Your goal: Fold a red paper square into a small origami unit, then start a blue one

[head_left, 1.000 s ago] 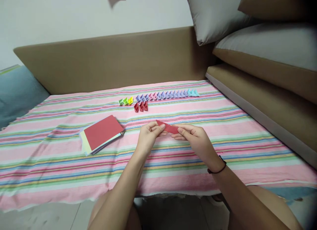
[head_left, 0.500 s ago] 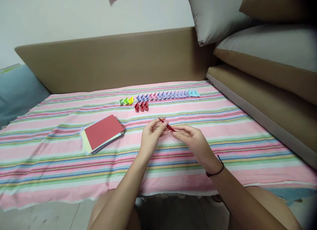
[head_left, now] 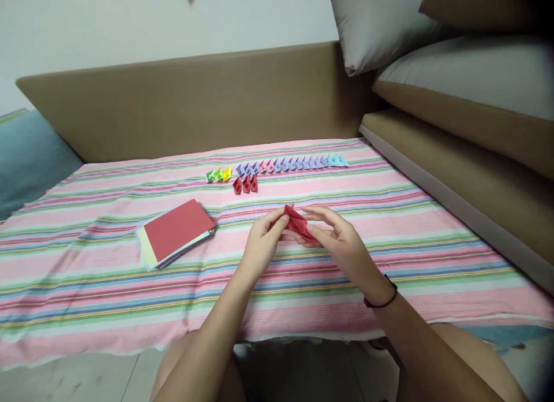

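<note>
A folded red paper boat [head_left: 298, 223] is held between my two hands, its long body slanting down to the right. My left hand [head_left: 267, 231] pinches its upper left end, thumb on top. At the lower right end, my right hand [head_left: 335, 234] grips it with the thumb pressed on the paper. Beyond my hands stand three small red paper boats [head_left: 246, 185]. Behind these runs a long row of purple, pink and light blue paper boats [head_left: 298, 163], with green and yellow ones [head_left: 219, 174] to its left.
A stack of coloured paper [head_left: 179, 229] with a red sheet on top lies left of my hands on the striped cloth [head_left: 277, 306]. A brown sofa back [head_left: 194, 104] stands behind. Large cushions [head_left: 467, 90] are piled on the right, and a blue cushion [head_left: 30, 159] sits far left.
The red paper, seen edge-on and thin before, is now turned and spread so its broad face shows. My right hand has its thumb further over the paper. The camera view has shifted slightly.
</note>
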